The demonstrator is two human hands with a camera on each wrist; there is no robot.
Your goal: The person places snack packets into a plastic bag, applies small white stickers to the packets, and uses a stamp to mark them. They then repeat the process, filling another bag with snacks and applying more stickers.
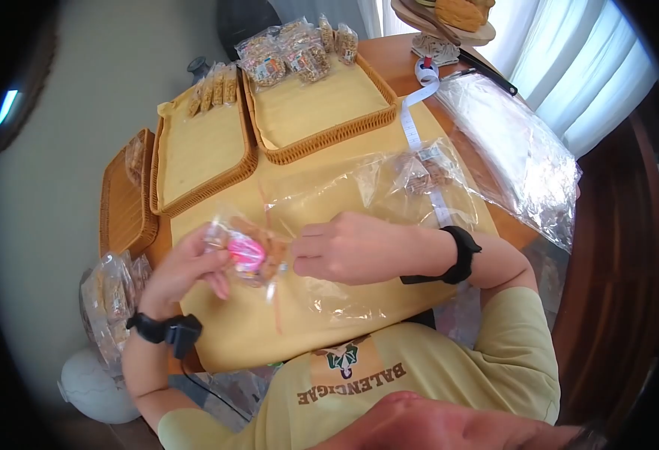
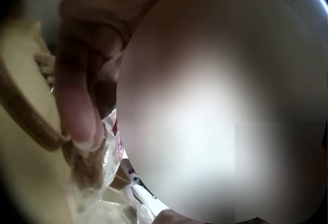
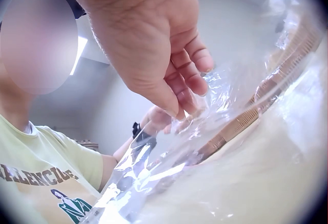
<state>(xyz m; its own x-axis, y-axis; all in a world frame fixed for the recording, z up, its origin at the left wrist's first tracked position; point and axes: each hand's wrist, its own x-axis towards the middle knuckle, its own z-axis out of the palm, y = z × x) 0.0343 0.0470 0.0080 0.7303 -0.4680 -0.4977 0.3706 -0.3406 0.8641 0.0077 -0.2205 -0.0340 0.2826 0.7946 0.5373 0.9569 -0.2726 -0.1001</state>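
My left hand [image 1: 187,266] grips a small clear packet [image 1: 247,253] of brown snack pieces with a bright pink label. In the left wrist view its fingers [image 2: 77,116] press against the crinkled wrapping. Right beside that packet, my right hand [image 1: 337,247] is curled with its knuckles up. The right wrist view shows its thumb and fingertips [image 3: 179,111] pinching thin clear film. This film belongs to a large clear plastic bag [image 1: 344,300], spread under the right forearm. Another snack packet [image 1: 423,171] lies at the bag's far right part.
Two lined wicker trays [image 1: 329,146] stand at the back, with snack packets [image 1: 292,56] along their far ends. A smaller wicker tray [image 1: 125,195] is at left. Bagged packets [image 1: 112,296] sit lower left. A tape measure [image 1: 412,120] and clear plastic sheets [image 1: 517,142] lie at right.
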